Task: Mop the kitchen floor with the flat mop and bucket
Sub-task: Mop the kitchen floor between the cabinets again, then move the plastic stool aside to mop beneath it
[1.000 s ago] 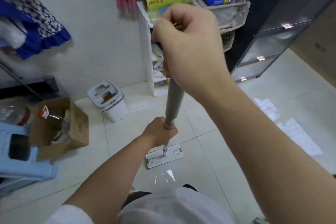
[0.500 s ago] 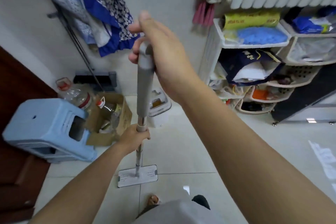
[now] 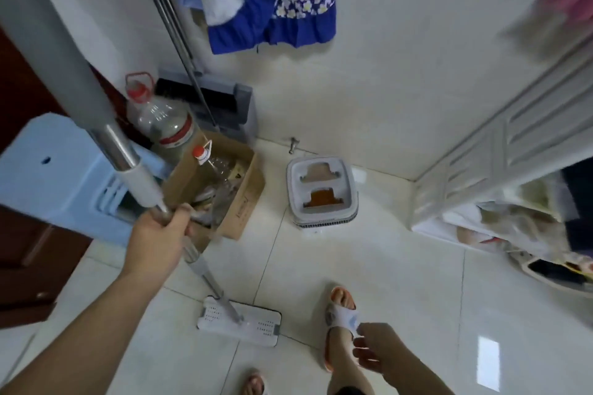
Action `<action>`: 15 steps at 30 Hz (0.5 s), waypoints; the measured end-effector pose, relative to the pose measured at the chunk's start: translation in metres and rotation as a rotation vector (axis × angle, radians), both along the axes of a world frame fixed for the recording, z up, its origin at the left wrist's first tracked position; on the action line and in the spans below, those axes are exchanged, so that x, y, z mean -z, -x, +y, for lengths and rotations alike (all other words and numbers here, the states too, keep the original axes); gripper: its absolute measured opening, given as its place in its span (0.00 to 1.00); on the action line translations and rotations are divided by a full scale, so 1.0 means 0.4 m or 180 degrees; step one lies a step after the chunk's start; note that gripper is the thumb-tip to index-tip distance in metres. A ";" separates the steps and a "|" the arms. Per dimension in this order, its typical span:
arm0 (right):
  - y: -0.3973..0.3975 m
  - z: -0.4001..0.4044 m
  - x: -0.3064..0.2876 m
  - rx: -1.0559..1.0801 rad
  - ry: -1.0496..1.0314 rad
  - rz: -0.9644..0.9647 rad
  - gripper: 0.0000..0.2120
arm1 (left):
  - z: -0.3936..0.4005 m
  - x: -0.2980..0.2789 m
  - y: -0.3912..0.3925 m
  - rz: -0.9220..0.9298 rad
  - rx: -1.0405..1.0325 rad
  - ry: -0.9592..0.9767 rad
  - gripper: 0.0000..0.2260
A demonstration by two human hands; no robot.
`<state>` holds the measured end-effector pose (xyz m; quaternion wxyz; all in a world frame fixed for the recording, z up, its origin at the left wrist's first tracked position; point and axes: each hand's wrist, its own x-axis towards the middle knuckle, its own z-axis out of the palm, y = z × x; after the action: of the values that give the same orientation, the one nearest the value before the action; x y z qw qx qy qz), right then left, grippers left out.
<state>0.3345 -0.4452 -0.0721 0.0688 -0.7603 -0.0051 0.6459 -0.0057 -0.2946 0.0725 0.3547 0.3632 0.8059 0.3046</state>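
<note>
Grey and steel, the mop pole [image 3: 96,125] is running through the head view from the upper left corner down toward the lower middle, so its long axis is lying on a diagonal, leaning well over from upright. Its flat head [image 3: 239,321] is sitting on the floor [image 3: 401,282] in the lower middle of the frame, the long side stretching left to right and tilting slightly down toward the right, just beside the sandalled foot [image 3: 341,317].

Left hand [image 3: 157,240], at centre left, is wrapping its grip around the thin lower section of the pole, fingers curled round it. Right hand [image 3: 372,349], at lower right, is hanging off the pole with fingers loosely bent and holding nothing, near the foot.

Bucket [image 3: 322,192] is standing against the wall in the upper middle, well apart from the mop head, its two slots facing up; one is showing brownish water.

As a judgement, mopping is underway rather than finished. Tiles are looking glossy, but I cannot tell which are already wiped. With the pad lying a short way from the bucket, a rinse may be coming, and the floor around the box [image 3: 221,189] and stool [image 3: 61,176] probably remains.
</note>
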 end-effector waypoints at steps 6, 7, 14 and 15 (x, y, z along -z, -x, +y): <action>-0.002 0.440 0.332 0.0686 -0.0415 0.0216 0.05 | 0.184 0.235 -0.046 0.0047 -0.0233 0.0249 0.15; 0.000 0.496 0.372 0.1039 -0.0504 0.0296 0.04 | 0.204 0.260 -0.053 0.0088 -0.0238 0.0274 0.16; 0.068 0.591 0.425 0.2290 -0.0490 0.0404 0.11 | 0.261 0.325 -0.069 0.0289 -0.0352 0.0218 0.17; 0.080 0.585 0.404 0.2356 -0.0418 0.0278 0.09 | 0.254 0.317 -0.068 0.0279 -0.0356 0.0238 0.17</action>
<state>0.3024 -0.2112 -0.2339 0.3463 -0.6764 0.2315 0.6075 0.0217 -0.1929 -0.0544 0.3148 0.3171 0.8505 0.2774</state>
